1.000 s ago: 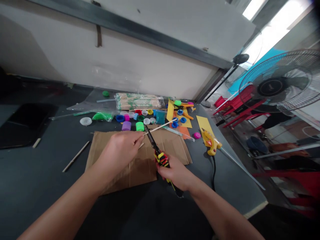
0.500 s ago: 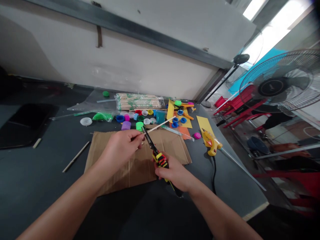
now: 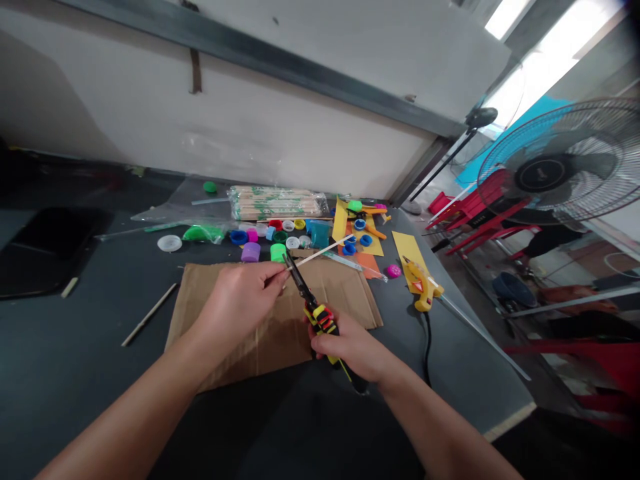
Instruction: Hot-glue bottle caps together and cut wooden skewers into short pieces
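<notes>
My left hand (image 3: 245,297) pinches one end of a thin wooden stick (image 3: 325,251), whose free end slants up to the right. Wrapped round the yellow, black and red handles of a pair of pliers (image 3: 323,317) is my right hand (image 3: 345,350). The dark, narrow jaws meet the stick right beside my left fingertips; whether they are closed on it I cannot tell. Both hands are above a sheet of brown cardboard (image 3: 240,360). Left of the cardboard lies another stick (image 3: 149,315), and a short stick piece (image 3: 69,287) is farther left.
Behind the cardboard are several coloured bottle caps (image 3: 251,252) and a plastic pack of sticks (image 3: 277,203). A yellow glue gun (image 3: 424,287) with a black cord lies at right, near yellow card (image 3: 407,247). A dark flat panel (image 3: 47,250) is at left; a fan (image 3: 545,173) stands beyond the table.
Almost nothing differs. The view has shifted slightly, and both hands keep their grip on the stick and the pliers at nearly the same place.
</notes>
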`<state>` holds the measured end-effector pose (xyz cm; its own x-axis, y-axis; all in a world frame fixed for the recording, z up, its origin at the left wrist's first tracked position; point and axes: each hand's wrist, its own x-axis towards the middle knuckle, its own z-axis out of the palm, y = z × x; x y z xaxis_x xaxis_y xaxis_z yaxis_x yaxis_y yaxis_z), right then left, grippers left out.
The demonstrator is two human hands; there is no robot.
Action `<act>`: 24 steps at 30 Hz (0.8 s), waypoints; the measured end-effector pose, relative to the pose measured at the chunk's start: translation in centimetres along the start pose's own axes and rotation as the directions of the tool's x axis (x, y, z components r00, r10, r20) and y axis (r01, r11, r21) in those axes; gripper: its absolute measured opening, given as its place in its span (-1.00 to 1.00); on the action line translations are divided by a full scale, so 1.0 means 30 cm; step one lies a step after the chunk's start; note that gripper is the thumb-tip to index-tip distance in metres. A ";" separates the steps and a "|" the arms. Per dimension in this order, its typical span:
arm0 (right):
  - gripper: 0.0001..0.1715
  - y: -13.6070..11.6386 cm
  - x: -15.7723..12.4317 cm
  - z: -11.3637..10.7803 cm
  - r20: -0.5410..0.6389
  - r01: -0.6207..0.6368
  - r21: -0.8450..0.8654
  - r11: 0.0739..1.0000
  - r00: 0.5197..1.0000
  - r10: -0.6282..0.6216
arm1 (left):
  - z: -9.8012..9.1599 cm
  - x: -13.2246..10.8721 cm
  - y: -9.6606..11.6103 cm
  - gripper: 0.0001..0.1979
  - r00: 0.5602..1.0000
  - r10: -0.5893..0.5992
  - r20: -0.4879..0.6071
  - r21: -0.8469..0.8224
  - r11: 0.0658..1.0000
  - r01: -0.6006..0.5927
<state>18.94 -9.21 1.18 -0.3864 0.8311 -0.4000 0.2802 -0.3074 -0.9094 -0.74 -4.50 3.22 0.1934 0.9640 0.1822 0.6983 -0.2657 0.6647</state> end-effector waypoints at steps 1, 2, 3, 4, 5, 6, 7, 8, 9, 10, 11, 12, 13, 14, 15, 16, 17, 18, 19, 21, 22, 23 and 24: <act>-0.72 0.001 0.000 0.001 -0.006 0.003 -0.007 1.000 1.000 -0.003 | 0.002 -0.001 -0.002 -0.71 1.000 0.002 -0.007 0.001 1.000 -0.002; -0.71 0.003 0.000 0.002 -0.013 0.008 -0.017 1.000 1.000 -0.008 | 0.004 -0.002 -0.004 -0.71 1.000 0.002 -0.014 0.001 1.000 -0.002; -0.71 0.004 0.001 0.004 -0.020 0.017 -0.030 0.999 1.000 -0.018 | 0.007 -0.003 -0.005 -0.71 1.000 0.003 -0.020 0.002 1.000 -0.003; -0.72 0.005 0.001 0.006 -0.026 0.029 -0.044 0.999 0.999 -0.030 | 0.009 -0.005 -0.007 -0.71 1.000 0.006 -0.022 0.003 1.000 -0.006; -0.73 0.006 0.001 0.008 -0.030 0.043 -0.058 0.997 0.999 -0.045 | 0.011 -0.006 -0.008 -0.71 1.000 0.012 -0.024 0.007 1.000 -0.012; -0.74 0.005 0.001 0.010 -0.034 0.058 -0.070 0.996 0.998 -0.060 | 0.012 -0.007 -0.009 -0.71 1.000 0.019 -0.022 0.015 1.000 -0.019; -0.74 0.005 0.001 0.012 -0.034 0.071 -0.080 0.994 0.997 -0.074 | 0.013 -0.008 -0.010 -0.70 0.999 0.027 -0.022 0.024 0.999 -0.026; -0.74 0.003 0.001 0.013 -0.032 0.078 -0.089 0.993 0.996 -0.082 | 0.013 -0.008 -0.011 -0.70 0.999 0.033 -0.021 0.035 0.999 -0.032; -0.74 0.002 0.002 0.014 -0.029 0.080 -0.095 0.992 0.996 -0.084 | 0.013 -0.009 -0.011 -0.70 0.999 0.037 -0.019 0.045 0.998 -0.036; -0.73 0.000 0.002 0.015 -0.026 0.080 -0.098 0.992 0.996 -0.083 | 0.013 -0.009 -0.011 -0.69 0.999 0.039 -0.015 0.055 0.998 -0.039; -0.73 -0.002 0.003 0.015 -0.023 0.079 -0.103 0.991 0.996 -0.082 | 0.013 -0.008 -0.011 -0.69 0.999 0.039 -0.010 0.063 0.997 -0.039; -0.73 -0.004 0.003 0.015 -0.021 0.079 -0.112 0.991 0.996 -0.082 | 0.012 -0.008 -0.010 -0.69 0.999 0.038 -0.003 0.069 0.997 -0.038; -0.73 -0.006 0.003 0.015 -0.022 0.082 -0.121 0.989 0.996 -0.086 | 0.012 -0.008 -0.009 -0.68 0.999 0.034 0.002 0.073 0.997 -0.034; -0.74 -0.008 0.003 0.014 -0.023 0.088 -0.129 0.988 0.996 -0.091 | 0.012 -0.007 -0.008 -0.68 1.000 0.030 0.007 0.072 0.997 -0.030; -0.74 -0.010 0.003 0.013 -0.022 0.095 -0.136 0.986 0.995 -0.099 | 0.012 -0.007 -0.008 -0.68 1.000 0.024 0.009 0.067 0.997 -0.025; -0.74 -0.013 0.003 0.012 -0.020 0.099 -0.137 0.986 0.995 -0.103 | 0.012 -0.007 -0.007 -0.69 1.000 0.019 0.010 0.058 0.998 -0.020; -0.74 -0.015 0.002 0.011 -0.016 0.102 -0.136 0.985 0.994 -0.105 | 0.012 -0.006 -0.007 -0.69 1.000 0.014 0.011 0.046 0.999 -0.014; -0.74 -0.018 0.002 0.009 -0.012 0.103 -0.134 0.986 0.994 -0.106 | 0.013 -0.006 -0.007 -0.69 1.000 0.010 0.013 0.033 0.999 -0.010; -0.74 -0.019 0.002 0.008 -0.007 0.105 -0.134 0.985 0.994 -0.107 | 0.014 -0.006 -0.007 -0.69 1.000 0.006 0.013 0.019 1.000 -0.007; -0.75 -0.018 0.003 0.006 0.002 0.108 -0.125 0.986 0.994 -0.109 | 0.016 -0.004 -0.008 -0.69 1.000 0.001 0.016 -0.010 1.000 0.000; -0.74 -0.016 0.003 0.005 0.007 0.103 -0.110 0.989 0.995 -0.103 | 0.016 -0.003 -0.008 -0.69 1.000 -0.002 0.019 -0.026 1.000 0.003; -0.74 -0.012 0.004 0.005 0.011 0.094 -0.090 0.991 0.996 -0.094 | 0.016 -0.001 -0.008 -0.70 1.000 -0.006 0.021 -0.043 0.999 0.006; -0.73 -0.009 0.005 0.005 0.007 0.082 -0.070 0.994 0.997 -0.082 | 0.016 0.000 -0.007 -0.70 1.000 -0.010 0.023 -0.059 0.998 0.011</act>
<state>18.69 -9.09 1.34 -0.4145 0.8500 -0.3250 0.3081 -0.2050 -0.9290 -0.56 -4.44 2.75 0.2028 0.9663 0.1587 0.6585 -0.2545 0.7082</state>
